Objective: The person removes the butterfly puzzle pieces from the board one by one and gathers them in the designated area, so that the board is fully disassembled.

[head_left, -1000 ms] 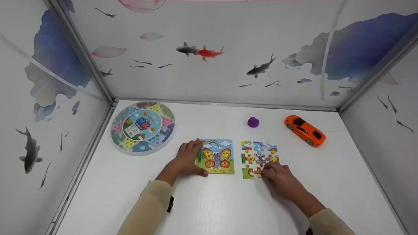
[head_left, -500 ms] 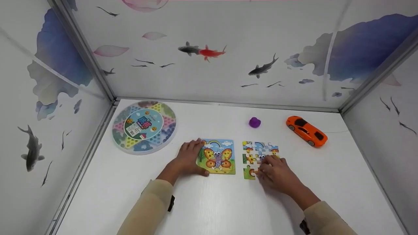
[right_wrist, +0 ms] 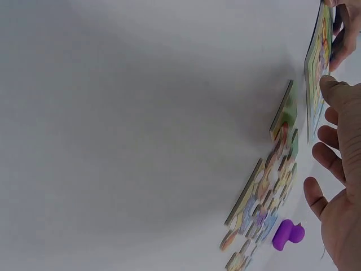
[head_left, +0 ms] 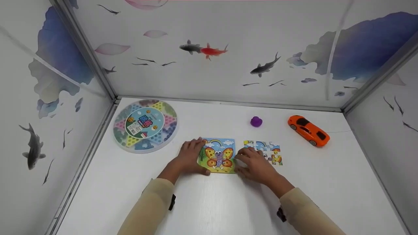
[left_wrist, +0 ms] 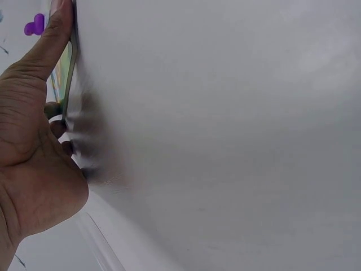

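My left hand (head_left: pixel 189 156) holds a square butterfly jigsaw board (head_left: pixel 219 155) by its left side. In the left wrist view the thumb (left_wrist: pixel 49 42) lies along the near edge, with fingertips round the side. My right hand (head_left: pixel 256 164) is at the right edge of the board, its fingertips at that edge; in the right wrist view its thumb tip (right_wrist: pixel 333 84) meets the board and the other fingers are relaxed and spread. Loose jigsaw pieces (head_left: pixel 276 151) lie in rows just right of the board, partly hidden under the right hand; the right wrist view shows a green corner piece (right_wrist: pixel 286 110) nearest the board.
A round Chinese-checkers-style board (head_left: pixel 168 130) lies at the back left. Behind the pieces stands a small purple toy (head_left: pixel 256 121), with an orange toy car (head_left: pixel 308 130) to its right. Printed wall panels enclose the white table (head_left: pixel 209 202) on its sides and back.
The right hand has moved left from the loose pieces to the right edge of the jigsaw board, uncovering pieces on the right. The left hand has kept its hold.
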The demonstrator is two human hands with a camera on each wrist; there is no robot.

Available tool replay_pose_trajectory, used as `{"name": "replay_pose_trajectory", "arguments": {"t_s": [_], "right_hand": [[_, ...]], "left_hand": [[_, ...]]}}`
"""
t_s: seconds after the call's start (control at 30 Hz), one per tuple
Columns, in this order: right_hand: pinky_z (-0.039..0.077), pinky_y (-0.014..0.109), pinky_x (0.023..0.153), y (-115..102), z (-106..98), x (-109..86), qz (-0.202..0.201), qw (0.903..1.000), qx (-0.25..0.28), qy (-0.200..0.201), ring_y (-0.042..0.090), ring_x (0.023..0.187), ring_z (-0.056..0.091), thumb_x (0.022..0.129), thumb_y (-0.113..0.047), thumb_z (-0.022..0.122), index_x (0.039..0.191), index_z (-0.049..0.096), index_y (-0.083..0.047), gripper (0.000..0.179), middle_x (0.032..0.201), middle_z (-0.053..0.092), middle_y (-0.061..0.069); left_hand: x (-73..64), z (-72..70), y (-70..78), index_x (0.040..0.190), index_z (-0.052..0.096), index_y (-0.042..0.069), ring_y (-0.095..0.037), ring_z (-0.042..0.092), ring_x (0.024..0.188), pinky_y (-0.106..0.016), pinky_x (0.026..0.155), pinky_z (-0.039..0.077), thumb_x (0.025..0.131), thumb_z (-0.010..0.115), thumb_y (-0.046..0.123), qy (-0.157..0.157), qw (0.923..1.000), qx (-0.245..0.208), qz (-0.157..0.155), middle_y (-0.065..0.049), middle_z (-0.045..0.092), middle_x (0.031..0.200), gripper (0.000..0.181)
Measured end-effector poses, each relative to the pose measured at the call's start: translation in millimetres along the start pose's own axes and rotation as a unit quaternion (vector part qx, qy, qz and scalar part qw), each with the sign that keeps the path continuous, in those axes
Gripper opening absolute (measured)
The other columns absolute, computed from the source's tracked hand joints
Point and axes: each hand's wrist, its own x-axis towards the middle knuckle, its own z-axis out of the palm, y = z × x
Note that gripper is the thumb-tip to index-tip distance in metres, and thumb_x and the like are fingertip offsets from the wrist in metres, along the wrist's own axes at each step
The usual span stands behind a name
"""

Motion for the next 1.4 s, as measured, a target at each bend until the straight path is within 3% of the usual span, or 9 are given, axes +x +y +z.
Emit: {"name": "replay_pose_trajectory", "arguments": {"t_s": [0.1, 0.23, 0.5, 0.77, 1.17, 1.4], "right_hand": [[0.043, 0.073, 0.122, -9, 4, 9.6, 0.002, 0.9999, 0.0, -0.012, 0.031, 0.141, 0.059, 0.102, -0.042, 0.081, 0.143, 0.075, -0.02, 0.047, 0.144, 0.066, 0.004], [0.048, 0.069, 0.119, -17, 9, 20.3, -0.007, 0.9997, -0.005, -0.022, 0.032, 0.137, 0.059, 0.102, -0.042, 0.08, 0.145, 0.073, -0.017, 0.05, 0.144, 0.064, 0.006], [0.051, 0.068, 0.114, -27, 11, 31.2, -0.015, 0.9993, 0.009, -0.033, 0.032, 0.133, 0.057, 0.099, -0.013, 0.084, 0.142, 0.074, -0.022, 0.045, 0.146, 0.062, 0.004], [0.053, 0.064, 0.102, -36, 12, 35.6, -0.011, 0.9989, 0.006, -0.045, 0.03, 0.123, 0.055, 0.098, -0.011, 0.083, 0.135, 0.076, -0.021, 0.039, 0.14, 0.063, 0.005], [0.05, 0.065, 0.111, -40, 11, 41.8, 0.027, 0.9961, 0.017, -0.082, 0.031, 0.128, 0.052, 0.099, -0.01, 0.082, 0.132, 0.072, -0.022, 0.036, 0.139, 0.059, 0.008], [0.049, 0.068, 0.115, -43, 10, 42.9, 0.029, 0.9961, 0.006, -0.083, 0.031, 0.131, 0.055, 0.1, -0.012, 0.081, 0.133, 0.072, -0.021, 0.036, 0.142, 0.059, 0.009]], "left_hand": [[0.5, -0.4, 0.0, 0.177, 0.025, 0.017, -0.043, 0.02, 0.167, -0.059, 0.139, 0.021, 0.079, 0.097, 0.058, 0.001, 1.0, -0.002, -0.001, -0.011, 0.019, 0.186, 0.128], [1.2, -0.4, 0.0, 0.177, 0.025, 0.018, -0.043, 0.02, 0.167, -0.059, 0.139, 0.021, 0.079, 0.097, 0.059, 0.002, 1.0, 0.002, -0.003, -0.01, 0.019, 0.186, 0.128], [1.5, -0.2, 1.0, 0.177, 0.026, 0.018, -0.043, 0.02, 0.167, -0.059, 0.139, 0.021, 0.079, 0.097, 0.059, 0.002, 1.0, -0.003, -0.001, -0.01, 0.019, 0.186, 0.128], [-0.9, -2.6, 1.4, 0.176, 0.027, 0.015, -0.045, 0.022, 0.165, -0.061, 0.138, 0.022, 0.08, 0.096, 0.058, 0.001, 1.0, 0.006, 0.005, -0.013, 0.02, 0.184, 0.127], [-2.2, -4.0, 4.3, 0.176, 0.027, 0.015, -0.044, 0.022, 0.166, -0.06, 0.138, 0.024, 0.08, 0.097, 0.056, -0.002, 1.0, 0.001, -0.001, -0.012, 0.02, 0.185, 0.126], [-1.3, -3.7, 3.4, 0.176, 0.027, 0.016, -0.044, 0.023, 0.165, -0.059, 0.138, 0.023, 0.08, 0.096, 0.058, 0.0, 1.0, 0.009, 0.001, -0.012, 0.021, 0.185, 0.126]]}}
